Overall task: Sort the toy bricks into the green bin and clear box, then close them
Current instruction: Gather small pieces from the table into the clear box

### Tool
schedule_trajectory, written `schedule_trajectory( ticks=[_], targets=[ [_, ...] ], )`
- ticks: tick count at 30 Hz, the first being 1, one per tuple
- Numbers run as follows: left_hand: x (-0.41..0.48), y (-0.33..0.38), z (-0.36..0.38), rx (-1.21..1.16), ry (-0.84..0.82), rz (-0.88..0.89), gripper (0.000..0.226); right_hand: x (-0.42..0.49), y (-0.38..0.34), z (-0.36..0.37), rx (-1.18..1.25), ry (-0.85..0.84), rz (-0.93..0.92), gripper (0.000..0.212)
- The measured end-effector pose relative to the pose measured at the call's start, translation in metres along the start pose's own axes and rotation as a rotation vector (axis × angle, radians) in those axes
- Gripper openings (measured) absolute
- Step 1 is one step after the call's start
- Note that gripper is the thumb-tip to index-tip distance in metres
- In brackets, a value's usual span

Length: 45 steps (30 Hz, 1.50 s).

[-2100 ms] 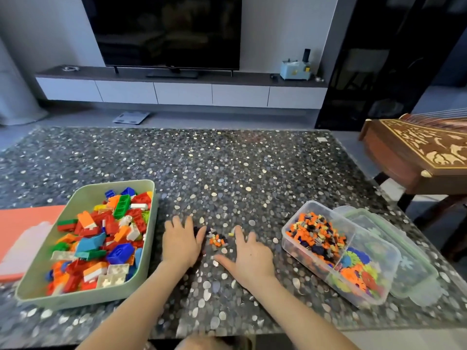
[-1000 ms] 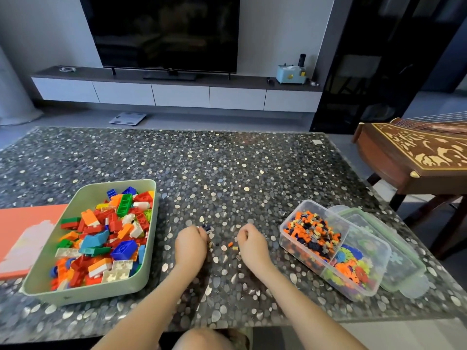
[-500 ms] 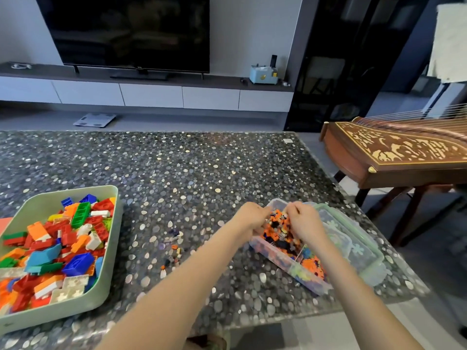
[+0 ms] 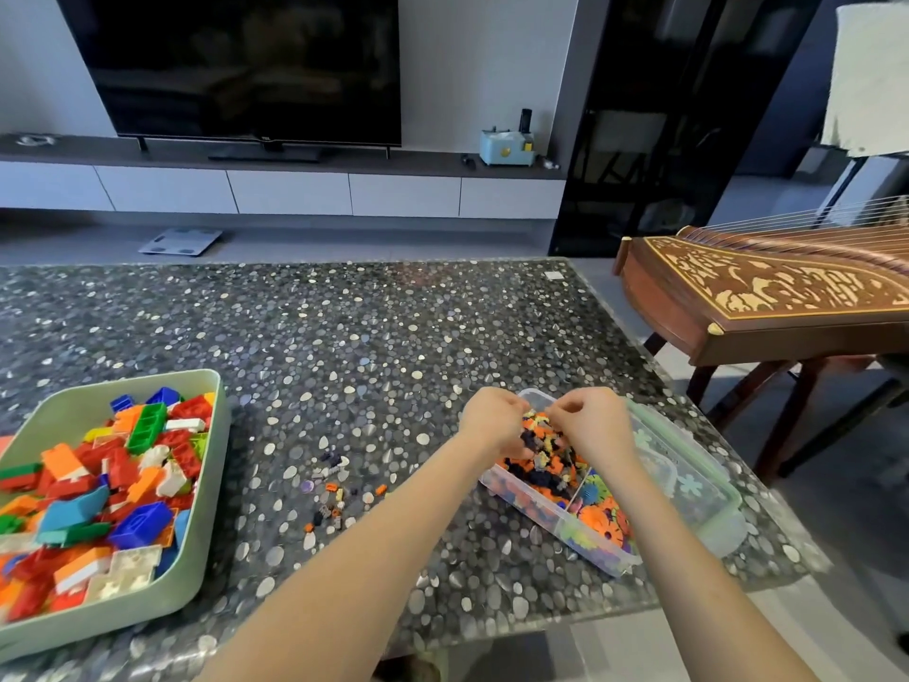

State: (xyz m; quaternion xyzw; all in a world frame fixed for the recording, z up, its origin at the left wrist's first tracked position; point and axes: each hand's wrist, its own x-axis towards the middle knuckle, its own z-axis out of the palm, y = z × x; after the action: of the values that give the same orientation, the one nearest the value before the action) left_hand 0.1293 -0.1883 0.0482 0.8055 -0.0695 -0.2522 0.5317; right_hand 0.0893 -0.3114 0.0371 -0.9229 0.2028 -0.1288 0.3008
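Left hand (image 4: 494, 421), right hand (image 4: 591, 424): fingers curled, backs up, near each other over box (image 4: 532, 507). Fingertips hidden, so cannot tell whether either hand pinches anything. Box open, near counter (image 4: 369, 337) right edge; orange-black bits (image 4: 547, 466) inside, near compartment partly behind right forearm. Lid (image 4: 688, 484) just right of box. Loose bits (image 4: 334, 507) on counter left of box, too small to make out. Bin (image 4: 212, 484) far left, holding bricks (image 4: 123, 484), cut off by frame edge.
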Motion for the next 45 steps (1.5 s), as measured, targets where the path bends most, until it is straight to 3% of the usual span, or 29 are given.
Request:
schedule_trajectory(
  ticks=[7, 12, 14, 17, 19, 21, 24, 27, 34, 37, 42, 45],
  targets=[
    [0.0, -0.017, -0.023, -0.008, 0.076, 0.047, 0.012, -0.007, -0.007, 0.002, 0.146, 0.107, -0.036, 0.011],
    [-0.007, -0.048, -0.06, 0.071, 0.328, 0.107, 0.013, -0.044, -0.029, 0.02, 0.192, 0.192, -0.21, 0.031],
    [-0.02, -0.077, -0.083, 0.296, 0.494, 0.098, 0.019, -0.068, -0.04, 0.036, 0.136, 0.043, -0.353, 0.044],
    [-0.044, -0.137, -0.114, 0.652, 0.669, 0.048, 0.036, -0.087, -0.047, 0.081, -0.256, -0.247, -0.427, 0.076],
    [-0.055, -0.172, -0.121, 0.779, 0.639, 0.053, 0.055, -0.09, -0.046, 0.111, -0.476, -0.312, -0.437, 0.091],
    [-0.062, -0.195, -0.128, 0.94, 0.597, 0.108, 0.069, -0.087, -0.049, 0.136, -0.574, -0.246, -0.492, 0.093],
    [-0.061, -0.208, -0.133, 1.136, 0.606, 0.211, 0.077, -0.076, -0.057, 0.159, -0.569, -0.108, -0.577, 0.065],
    [-0.051, -0.198, -0.134, 1.195, 0.588, 0.177, 0.072, -0.063, -0.071, 0.167, -0.552, -0.085, -0.656, 0.041],
    [-0.032, -0.174, -0.12, 1.29, 0.309, 0.124, 0.046, -0.069, -0.072, 0.172, -0.596, -0.19, -0.633, 0.044],
    [-0.034, -0.165, -0.12, 1.307, 0.252, 0.124, 0.023, -0.074, -0.075, 0.161, -0.641, -0.213, -0.606, 0.039],
    [-0.034, -0.151, -0.116, 1.254, 0.222, 0.028, 0.027, -0.075, -0.071, 0.155, -0.662, -0.149, -0.442, 0.029],
    [-0.026, -0.152, -0.119, 1.225, 0.211, -0.057, 0.043, -0.064, -0.073, 0.153, -0.434, -0.326, -0.28, 0.02]
  ],
)
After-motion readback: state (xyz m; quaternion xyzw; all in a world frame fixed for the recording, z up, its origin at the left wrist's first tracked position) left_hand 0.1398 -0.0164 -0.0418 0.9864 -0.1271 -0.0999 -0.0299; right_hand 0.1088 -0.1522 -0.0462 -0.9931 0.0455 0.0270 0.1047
